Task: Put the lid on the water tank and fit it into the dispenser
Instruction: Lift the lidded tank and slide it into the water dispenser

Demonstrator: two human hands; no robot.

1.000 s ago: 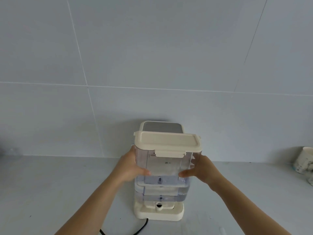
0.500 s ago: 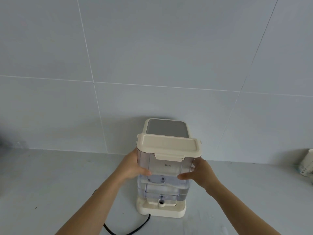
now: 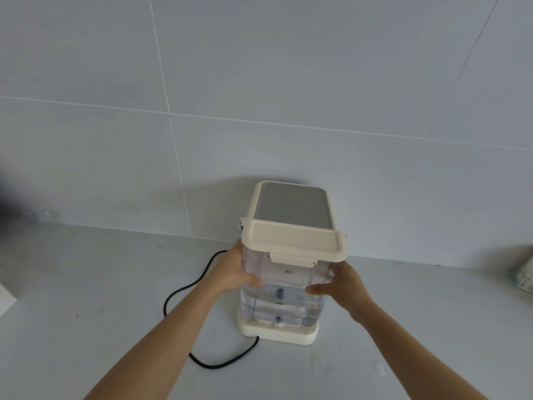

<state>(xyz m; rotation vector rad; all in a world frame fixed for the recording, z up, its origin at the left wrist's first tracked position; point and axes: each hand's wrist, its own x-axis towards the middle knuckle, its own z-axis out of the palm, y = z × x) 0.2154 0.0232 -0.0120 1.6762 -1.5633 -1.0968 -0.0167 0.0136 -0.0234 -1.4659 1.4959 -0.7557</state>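
Observation:
A clear water tank [image 3: 284, 284] with water in its lower part carries a cream lid [image 3: 292, 241] clipped on top. My left hand [image 3: 233, 271] grips its left side and my right hand [image 3: 343, 285] grips its right side. The tank stands upright against the cream dispenser [image 3: 292, 204] with a grey top, its bottom down at the dispenser's base plate [image 3: 278, 333]. Whether the tank rests fully on the base I cannot tell.
A black power cord [image 3: 184, 295] loops over the grey counter left of the dispenser and curls in front of it. A patterned cup [image 3: 523, 277] shows at the right edge. The tiled wall stands right behind the dispenser.
Both hands have lowered the lidded tank toward the dispenser base and pushed it closer to the body. The view tilted down, so more cord shows.

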